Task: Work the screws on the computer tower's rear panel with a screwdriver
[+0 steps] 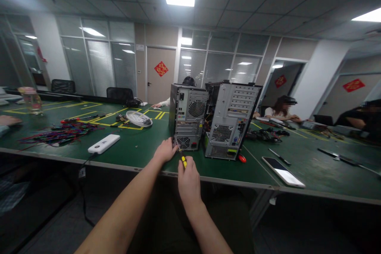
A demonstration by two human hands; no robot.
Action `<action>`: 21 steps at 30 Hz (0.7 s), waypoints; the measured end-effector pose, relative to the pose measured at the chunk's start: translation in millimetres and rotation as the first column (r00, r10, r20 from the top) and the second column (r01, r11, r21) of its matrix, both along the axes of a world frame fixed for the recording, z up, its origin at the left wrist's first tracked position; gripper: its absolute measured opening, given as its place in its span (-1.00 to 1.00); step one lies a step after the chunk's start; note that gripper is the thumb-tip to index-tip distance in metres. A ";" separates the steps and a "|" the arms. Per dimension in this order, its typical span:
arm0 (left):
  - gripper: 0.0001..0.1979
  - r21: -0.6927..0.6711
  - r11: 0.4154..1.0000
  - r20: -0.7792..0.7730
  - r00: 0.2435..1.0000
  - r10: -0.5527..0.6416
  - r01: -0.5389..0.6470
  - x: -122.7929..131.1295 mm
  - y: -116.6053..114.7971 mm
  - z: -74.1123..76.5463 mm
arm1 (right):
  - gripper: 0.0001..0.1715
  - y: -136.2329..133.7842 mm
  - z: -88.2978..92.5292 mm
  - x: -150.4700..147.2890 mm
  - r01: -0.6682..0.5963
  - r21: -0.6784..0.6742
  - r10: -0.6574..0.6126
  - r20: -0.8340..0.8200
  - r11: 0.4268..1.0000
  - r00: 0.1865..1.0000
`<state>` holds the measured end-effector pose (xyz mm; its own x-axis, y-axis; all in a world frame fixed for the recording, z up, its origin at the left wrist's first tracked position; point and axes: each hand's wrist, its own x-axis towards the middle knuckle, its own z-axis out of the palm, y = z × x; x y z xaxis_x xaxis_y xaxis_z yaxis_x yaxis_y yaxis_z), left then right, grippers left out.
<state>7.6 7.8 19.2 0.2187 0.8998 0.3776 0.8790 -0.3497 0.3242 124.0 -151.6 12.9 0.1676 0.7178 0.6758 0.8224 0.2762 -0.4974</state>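
Computer tower [187, 127] stands upright on the green table [143, 149], near the front edge, just beside another big case [222, 117], its back facing us. The left hand [164, 151] touches its low left corner — I cannot tell if those fingers grip. The right hand [190, 177] is wrapped around a yellow and black screwdriver [184, 162], pointing up by the low round fan grille [183, 143]. It looks like screw work — the next move seems to need a straight tip and a steady tower.
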 end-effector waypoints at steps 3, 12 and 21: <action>-0.49 -0.007 1.000 0.000 1.000 0.007 -0.007 0.6 -0.8 0.9 | -0.78 -3.5 5.1 -0.2 -0.020 0.048 0.021 -0.033 0.999 0.999; -0.50 -0.001 1.000 -0.012 1.000 0.006 -0.006 0.2 -1.7 1.4 | -0.75 -7.5 9.3 0.0 -0.073 0.035 0.076 -0.110 0.997 0.991; -0.50 0.000 1.000 -0.011 1.000 0.004 -0.004 0.3 0.4 -0.1 | -0.75 -4.5 4.0 -0.7 -0.037 0.026 0.038 -0.066 0.999 0.997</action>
<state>7.9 8.2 19.1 0.2190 0.9006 0.3755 0.8839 -0.3461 0.3145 123.3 -156.1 16.9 0.1864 0.7078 0.6813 0.7763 0.3189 -0.5437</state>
